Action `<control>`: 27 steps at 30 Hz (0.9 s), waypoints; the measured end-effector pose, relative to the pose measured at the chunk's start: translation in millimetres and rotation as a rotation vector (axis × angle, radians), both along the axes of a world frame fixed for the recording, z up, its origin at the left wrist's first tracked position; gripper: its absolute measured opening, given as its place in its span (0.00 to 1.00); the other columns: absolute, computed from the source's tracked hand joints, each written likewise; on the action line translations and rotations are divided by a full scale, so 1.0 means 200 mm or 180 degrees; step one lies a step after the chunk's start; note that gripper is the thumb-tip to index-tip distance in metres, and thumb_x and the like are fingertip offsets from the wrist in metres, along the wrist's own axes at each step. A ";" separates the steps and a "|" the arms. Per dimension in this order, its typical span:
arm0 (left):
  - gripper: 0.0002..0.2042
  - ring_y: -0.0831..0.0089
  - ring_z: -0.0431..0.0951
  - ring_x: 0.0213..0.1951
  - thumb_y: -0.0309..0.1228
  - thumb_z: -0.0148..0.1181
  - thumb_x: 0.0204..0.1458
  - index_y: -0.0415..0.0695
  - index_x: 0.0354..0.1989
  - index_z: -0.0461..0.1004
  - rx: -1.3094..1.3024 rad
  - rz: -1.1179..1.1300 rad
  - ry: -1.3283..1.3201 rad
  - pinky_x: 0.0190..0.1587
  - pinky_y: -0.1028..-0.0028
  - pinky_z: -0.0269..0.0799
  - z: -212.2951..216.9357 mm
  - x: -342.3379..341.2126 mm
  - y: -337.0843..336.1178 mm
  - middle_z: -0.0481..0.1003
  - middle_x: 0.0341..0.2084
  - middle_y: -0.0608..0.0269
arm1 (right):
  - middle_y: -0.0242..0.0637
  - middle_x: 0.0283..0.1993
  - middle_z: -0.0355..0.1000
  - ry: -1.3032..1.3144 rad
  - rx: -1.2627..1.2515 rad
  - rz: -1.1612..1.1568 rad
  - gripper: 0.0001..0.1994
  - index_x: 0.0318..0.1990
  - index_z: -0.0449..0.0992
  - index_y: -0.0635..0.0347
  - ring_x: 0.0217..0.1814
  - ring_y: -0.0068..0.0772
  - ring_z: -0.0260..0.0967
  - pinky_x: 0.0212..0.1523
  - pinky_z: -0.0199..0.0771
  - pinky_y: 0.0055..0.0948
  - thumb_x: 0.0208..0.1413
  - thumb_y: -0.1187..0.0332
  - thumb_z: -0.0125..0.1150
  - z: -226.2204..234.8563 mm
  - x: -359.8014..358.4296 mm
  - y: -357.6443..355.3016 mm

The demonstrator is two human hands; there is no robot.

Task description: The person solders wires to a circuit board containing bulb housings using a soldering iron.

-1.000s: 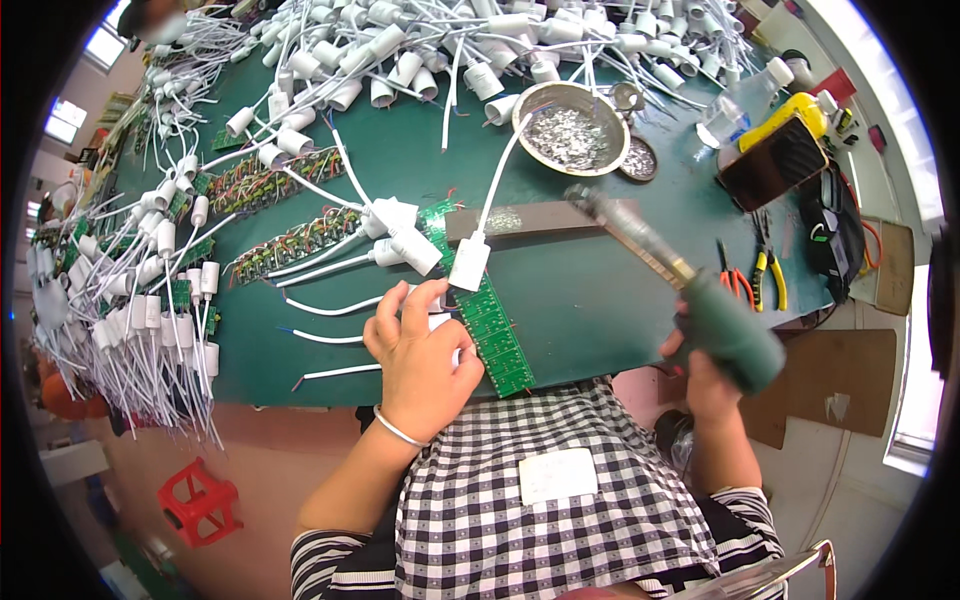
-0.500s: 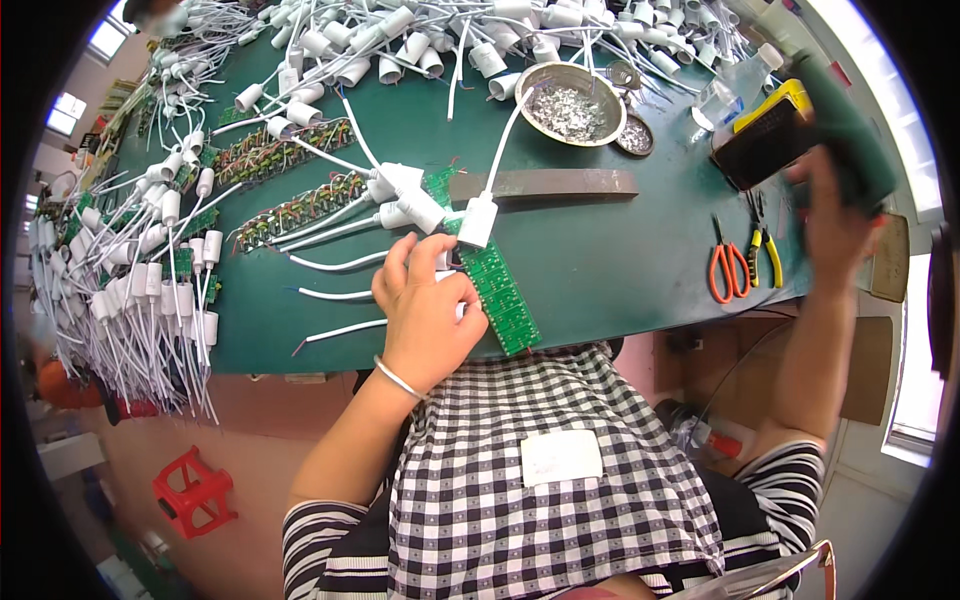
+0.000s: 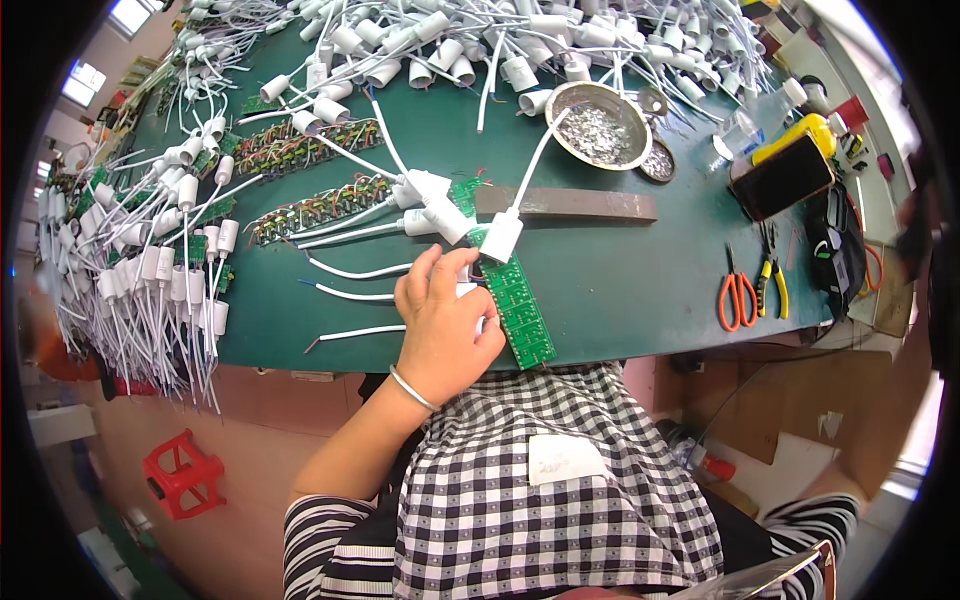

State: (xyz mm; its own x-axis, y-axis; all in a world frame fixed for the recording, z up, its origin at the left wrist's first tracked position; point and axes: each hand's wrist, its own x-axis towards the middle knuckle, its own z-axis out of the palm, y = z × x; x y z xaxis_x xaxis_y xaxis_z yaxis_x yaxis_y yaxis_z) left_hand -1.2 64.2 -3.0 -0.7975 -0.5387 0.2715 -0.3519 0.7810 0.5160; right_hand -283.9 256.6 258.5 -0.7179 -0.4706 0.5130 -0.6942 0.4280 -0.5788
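My left hand is curled over white cylindrical plastic housings along the left edge of a green circuit board strip. The fingers hide most of those housings, and their white cables stick out to the left. Across the board's upper part lies another white housing, its cable rising toward the metal bowl. More cabled housings rest on the board's far end. At the far right rim, my right hand is dark and blurred; its fingers and anything in them cannot be made out.
A brown bar lies beyond the board. A bowl of silvery scraps stands farther back. Orange-handled scissors, yellow-handled pliers and a phone are at the right. Cabled housings pile up behind and left.
My right hand has swung outward to the far right rim, away from the phone, where it carried a blurred dark green object. The whole view has shifted slightly; my left hand keeps its place on the board.
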 end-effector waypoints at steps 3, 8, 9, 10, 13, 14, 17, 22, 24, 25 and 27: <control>0.06 0.48 0.55 0.60 0.32 0.63 0.40 0.47 0.24 0.73 0.0098 -0.0086 -0.0093 0.58 0.49 0.48 0.04 0.02 0.01 0.64 0.54 0.56 | 0.42 0.43 0.73 -0.1020 -0.1108 0.1007 0.19 0.53 0.69 0.67 0.24 0.24 0.66 0.26 0.67 0.23 0.60 0.62 0.54 -0.63 -0.04 0.14; 0.12 0.59 0.69 0.49 0.33 0.65 0.40 0.47 0.34 0.73 -0.0361 -0.0737 0.0262 0.52 0.58 0.58 0.29 -0.06 -0.27 0.73 0.41 0.61 | 0.48 0.50 0.68 -0.2225 -0.2289 0.1094 0.25 0.56 0.61 0.70 0.24 0.33 0.70 0.23 0.71 0.29 0.61 0.58 0.55 -1.20 0.26 0.20; 0.12 0.58 0.73 0.42 0.32 0.64 0.41 0.45 0.34 0.73 -0.0519 -0.0662 0.0662 0.47 0.61 0.63 0.31 -0.14 -0.41 0.75 0.36 0.61 | 0.48 0.50 0.68 -0.2239 -0.2304 0.1064 0.25 0.56 0.61 0.70 0.24 0.33 0.70 0.23 0.71 0.29 0.61 0.58 0.55 -1.20 0.30 0.15; 0.11 0.56 0.74 0.38 0.32 0.62 0.43 0.44 0.34 0.73 -0.0781 -0.0595 0.0880 0.43 0.61 0.66 0.34 -0.24 -0.56 0.75 0.34 0.58 | 0.46 0.46 0.69 -0.2362 -0.2455 0.0895 0.25 0.54 0.63 0.70 0.23 0.31 0.68 0.23 0.69 0.29 0.60 0.56 0.55 -1.20 0.34 0.11; 0.13 0.52 0.74 0.40 0.35 0.59 0.49 0.40 0.38 0.73 -0.0875 -0.0226 0.0945 0.44 0.60 0.68 0.30 -0.60 -1.08 0.76 0.35 0.51 | 0.43 0.41 0.70 -0.2549 -0.2496 0.0822 0.25 0.51 0.64 0.70 0.22 0.29 0.66 0.23 0.67 0.29 0.60 0.54 0.56 -1.21 0.34 0.08; 0.15 0.51 0.74 0.42 0.38 0.59 0.49 0.40 0.40 0.74 -0.1057 0.0017 0.0699 0.47 0.60 0.68 0.23 -0.69 -1.28 0.76 0.38 0.51 | 0.42 0.38 0.70 -0.2714 -0.2352 0.0937 0.25 0.51 0.65 0.70 0.22 0.29 0.66 0.23 0.67 0.29 0.60 0.54 0.55 -1.22 0.31 0.05; 0.21 0.50 0.74 0.45 0.45 0.61 0.47 0.46 0.46 0.74 -0.1370 0.0652 0.0362 0.49 0.58 0.67 0.06 -0.91 -1.45 0.76 0.41 0.53 | 0.41 0.35 0.70 -0.2569 -0.2257 0.1085 0.24 0.49 0.65 0.71 0.21 0.29 0.66 0.24 0.68 0.30 0.60 0.54 0.54 -1.21 0.34 0.03; 0.22 0.52 0.75 0.46 0.44 0.64 0.47 0.53 0.50 0.72 -0.0626 0.0989 0.0106 0.46 0.58 0.70 0.12 -0.89 -1.40 0.76 0.42 0.53 | 0.42 0.41 0.70 -0.2734 -0.2334 0.0842 0.23 0.50 0.65 0.70 0.22 0.30 0.67 0.24 0.69 0.31 0.61 0.55 0.54 -1.24 0.41 0.02; 0.18 0.49 0.71 0.46 0.31 0.55 0.54 0.39 0.52 0.67 -0.0092 0.0227 0.0511 0.49 0.64 0.66 0.36 -0.79 -1.17 0.70 0.46 0.44 | 0.49 0.49 0.68 -0.2943 -0.2456 0.1051 0.23 0.58 0.59 0.66 0.24 0.35 0.71 0.24 0.73 0.32 0.62 0.61 0.52 -1.31 0.38 0.08; 0.17 0.48 0.71 0.46 0.31 0.56 0.54 0.40 0.52 0.67 -0.0218 0.0021 0.0561 0.49 0.63 0.67 0.48 -0.69 -1.07 0.70 0.46 0.44 | 0.49 0.49 0.68 -0.2979 -0.2463 0.1068 0.23 0.58 0.59 0.66 0.24 0.35 0.71 0.24 0.73 0.32 0.62 0.61 0.52 -1.31 0.39 0.07; 0.19 0.51 0.75 0.43 0.33 0.61 0.50 0.46 0.51 0.69 -0.0671 -0.0312 0.0920 0.43 0.62 0.71 0.53 -0.48 -0.90 0.74 0.42 0.49 | 0.48 0.49 0.68 -0.3164 -0.2508 0.1214 0.23 0.57 0.60 0.67 0.24 0.36 0.71 0.25 0.73 0.33 0.61 0.60 0.53 -1.31 0.40 0.02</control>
